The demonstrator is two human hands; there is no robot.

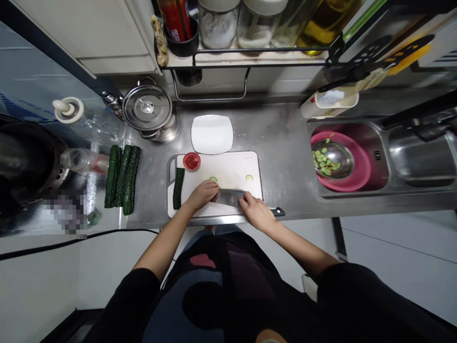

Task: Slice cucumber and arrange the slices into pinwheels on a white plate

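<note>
Steel counter [282,157], running across the full view; a double sink [389,193] is sitting recessed at its right. Resting directly on it: one board [232,166], lying flat along the near edge; one white plate [212,134], lying just beyond the board; one lidded pot [147,109], standing behind and to the left; three cucumbers [128,181], lying side by side left of the board. Wall shelf [246,58], carrying two white-lidded jars [218,26], an oil bottle [323,24] and a black cup [185,45].
</note>
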